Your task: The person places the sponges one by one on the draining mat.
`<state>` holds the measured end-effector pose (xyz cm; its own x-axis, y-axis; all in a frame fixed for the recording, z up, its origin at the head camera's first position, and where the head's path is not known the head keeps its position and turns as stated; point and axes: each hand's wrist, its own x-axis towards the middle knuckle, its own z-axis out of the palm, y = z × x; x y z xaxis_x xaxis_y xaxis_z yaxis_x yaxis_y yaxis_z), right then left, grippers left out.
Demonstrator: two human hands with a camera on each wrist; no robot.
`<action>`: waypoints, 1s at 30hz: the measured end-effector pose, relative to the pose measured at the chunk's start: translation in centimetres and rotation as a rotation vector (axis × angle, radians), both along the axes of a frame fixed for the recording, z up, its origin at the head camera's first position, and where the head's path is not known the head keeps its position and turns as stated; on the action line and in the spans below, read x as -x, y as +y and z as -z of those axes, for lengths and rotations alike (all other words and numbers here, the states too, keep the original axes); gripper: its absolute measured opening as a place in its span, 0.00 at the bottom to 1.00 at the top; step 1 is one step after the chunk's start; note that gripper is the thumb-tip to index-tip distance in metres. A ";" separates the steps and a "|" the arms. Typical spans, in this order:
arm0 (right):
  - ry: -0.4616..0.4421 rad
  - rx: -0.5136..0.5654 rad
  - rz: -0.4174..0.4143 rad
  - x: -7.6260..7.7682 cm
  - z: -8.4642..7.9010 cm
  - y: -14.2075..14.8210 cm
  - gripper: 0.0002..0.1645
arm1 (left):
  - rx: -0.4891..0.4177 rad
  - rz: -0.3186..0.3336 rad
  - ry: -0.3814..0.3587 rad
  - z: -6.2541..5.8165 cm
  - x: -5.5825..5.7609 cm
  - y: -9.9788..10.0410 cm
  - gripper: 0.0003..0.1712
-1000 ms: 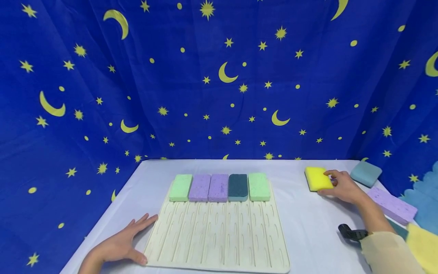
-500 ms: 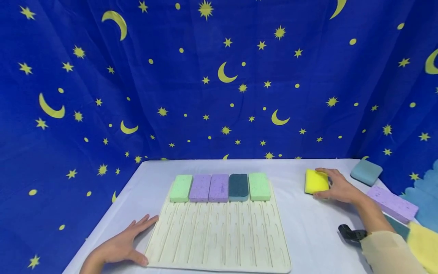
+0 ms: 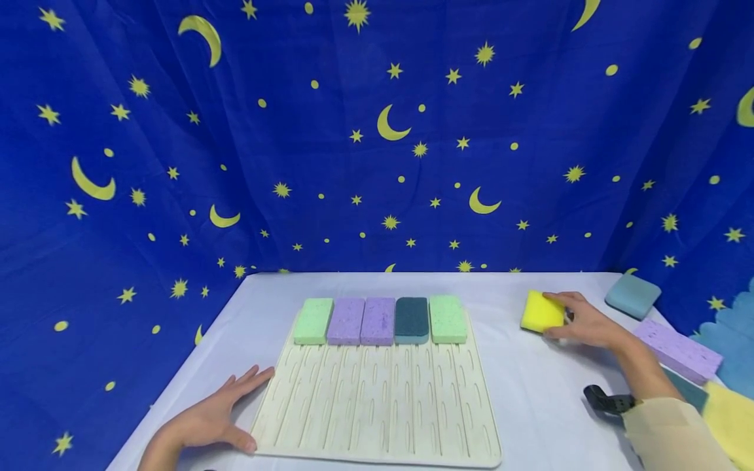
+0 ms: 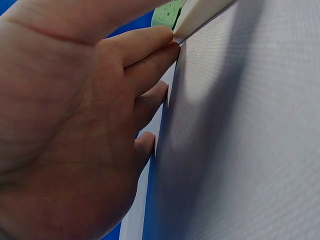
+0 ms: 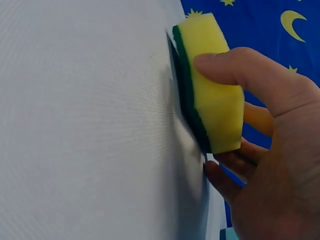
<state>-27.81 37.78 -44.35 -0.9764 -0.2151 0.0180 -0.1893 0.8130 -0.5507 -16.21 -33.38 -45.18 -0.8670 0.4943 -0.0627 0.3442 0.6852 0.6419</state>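
My right hand (image 3: 589, 322) grips a yellow sponge (image 3: 542, 311) with a dark green scouring layer underneath. In the right wrist view the thumb presses the near side of the sponge (image 5: 215, 100), and its green face is tilted close over the white cloth. My left hand (image 3: 206, 418) lies spread at the left edge of a cream ridged mat (image 3: 377, 405), thumb and a fingertip touching that edge. Along the mat's far end stand a green sponge (image 3: 314, 320), two purple sponges (image 3: 346, 320), a dark teal sponge (image 3: 411, 319) and another green sponge (image 3: 448, 318).
On the right side of the white table (image 3: 518, 405) lie a blue-grey sponge (image 3: 633, 296), a purple sponge (image 3: 677, 350), a teal piece (image 3: 686, 389) and a yellow piece (image 3: 730, 418). A black strap (image 3: 607, 400) sits by the right forearm. A blue star-patterned curtain (image 3: 330, 131) closes off the back.
My right hand and the yellow sponge have shifted slightly left and turned, with the fingers now further over its right side. The left hand stays at the mat's edge.
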 end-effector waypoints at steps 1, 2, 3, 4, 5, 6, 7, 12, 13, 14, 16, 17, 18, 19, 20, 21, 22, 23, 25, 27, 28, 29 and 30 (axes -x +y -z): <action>0.004 0.003 0.004 0.0 -0.1 -0.1 0.58 | -0.001 0.001 0.003 0.0 0.0 0.0 0.66; 0.006 0.009 0.007 0.0 -0.1 -0.2 0.58 | -0.003 0.000 0.004 0.0 0.0 0.0 0.66; 0.006 0.011 0.012 0.0 -0.2 -0.2 0.59 | -0.007 0.000 0.002 0.0 0.1 0.0 0.65; 0.004 0.013 0.017 -0.1 -0.3 -0.3 0.59 | -0.008 -0.001 0.002 0.0 0.1 0.0 0.65; 0.001 0.015 0.020 -0.1 -0.3 -0.4 0.59 | -0.009 -0.001 0.000 0.1 0.1 0.0 0.65; -0.001 0.014 0.024 -0.1 -0.4 -0.5 0.59 | -0.009 0.000 -0.002 0.1 0.1 0.0 0.65; -0.003 0.011 0.025 -0.1 -0.4 -0.6 0.59 | -0.007 0.000 -0.003 0.1 0.1 -0.1 0.65; 0.005 0.005 0.021 -0.1 -0.6 -0.9 0.59 | -0.003 -0.002 -0.013 0.1 0.1 -0.1 0.65; 0.008 0.004 0.020 -0.1 -0.6 -0.9 0.59 | -0.006 -0.004 -0.015 0.1 0.1 -0.1 0.65; 0.013 0.004 0.019 -0.1 -0.7 -0.9 0.58 | -0.006 -0.005 -0.017 0.1 0.1 -0.1 0.65; 0.017 0.006 0.016 -0.1 -0.7 -1.0 0.58 | -0.008 -0.002 -0.021 0.1 0.1 -0.1 0.65; 0.018 0.008 0.013 -0.1 -0.7 -1.1 0.58 | -0.009 -0.001 -0.023 0.0 0.1 -0.1 0.65; 0.017 0.013 0.010 -0.1 -0.7 -1.1 0.58 | -0.007 0.001 -0.024 0.0 0.1 -0.1 0.65; 0.014 0.017 0.009 -0.1 -0.7 -1.2 0.58 | -0.008 0.002 -0.024 0.0 0.1 -0.1 0.65; 0.012 0.019 0.008 -0.1 -0.7 -1.3 0.58 | -0.007 0.003 -0.024 0.0 0.1 0.0 0.65; 0.010 0.022 0.007 -0.1 -0.8 -1.3 0.58 | -0.010 0.003 -0.025 -0.1 0.0 0.0 0.64; 0.010 0.025 0.006 -0.1 -0.8 -1.4 0.58 | -0.009 0.005 -0.024 -0.1 0.0 0.0 0.64; 0.012 0.026 0.005 -0.1 -0.8 -1.5 0.58 | -0.010 0.006 -0.024 -0.1 0.0 0.0 0.64; 0.015 0.024 0.003 -0.1 -0.9 -1.6 0.58 | -0.014 0.009 -0.021 -0.1 0.0 0.0 0.64; 0.022 0.022 -0.001 -0.1 -1.1 -1.9 0.58 | -0.014 0.011 -0.014 -0.1 0.0 0.0 0.64; 0.023 0.021 -0.003 -0.1 -1.2 -2.0 0.58 | -0.014 0.012 -0.013 0.0 0.0 -0.1 0.65; 0.024 0.020 -0.004 -0.1 -1.3 -2.1 0.58 | -0.016 0.011 -0.012 0.0 0.1 -0.1 0.65; 0.023 0.019 -0.005 -0.1 -1.4 -2.2 0.58 | -0.018 0.010 -0.011 0.0 0.1 -0.1 0.65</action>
<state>-27.69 35.54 -42.97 -0.9746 -0.2193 0.0444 -0.2060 0.8014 -0.5616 -16.30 -33.47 -45.15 -0.8616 0.5037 -0.0634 0.3436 0.6705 0.6576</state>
